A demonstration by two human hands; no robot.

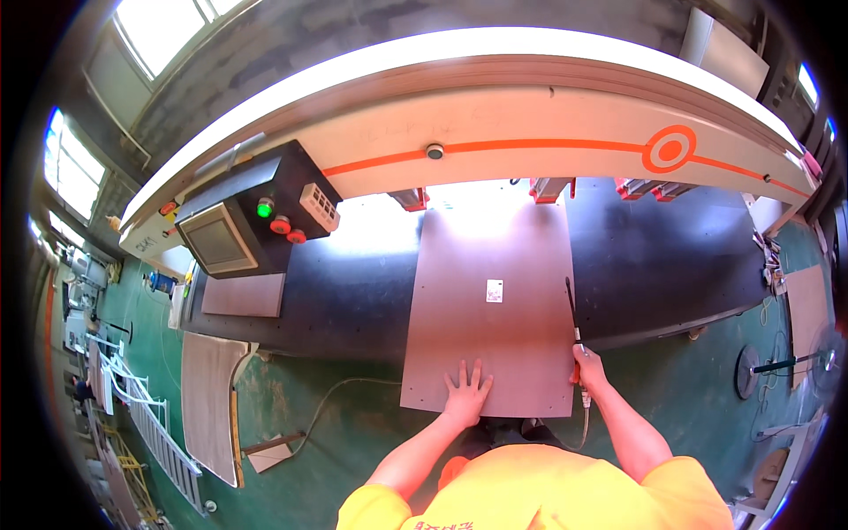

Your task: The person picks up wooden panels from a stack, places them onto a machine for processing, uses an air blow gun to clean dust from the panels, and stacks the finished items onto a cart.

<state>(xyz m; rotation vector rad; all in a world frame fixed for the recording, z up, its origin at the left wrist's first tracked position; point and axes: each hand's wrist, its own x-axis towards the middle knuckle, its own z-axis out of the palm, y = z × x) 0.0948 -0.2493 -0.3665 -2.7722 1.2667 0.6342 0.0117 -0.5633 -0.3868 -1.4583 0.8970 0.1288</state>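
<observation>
A large brownish board (495, 344) lies on the dark machine table, its near end reaching over the front edge toward my body. A small white label (495, 291) sits near its middle. My left hand (466, 394) rests flat on the board's near part, fingers spread. Beside the board's right edge, my right hand (587, 367) is closed around an air blow gun (578, 335). The gun's long thin dark nozzle points away from me along that edge, and a hose (586, 424) hangs below the grip.
The dark table (353, 291) spreads to both sides under a pale beam (530, 115) with an orange stripe. A control box (256, 208) with screen and buttons hangs at left. A smaller board (243, 295) lies below it. A pedestal fan (751, 371) stands at right.
</observation>
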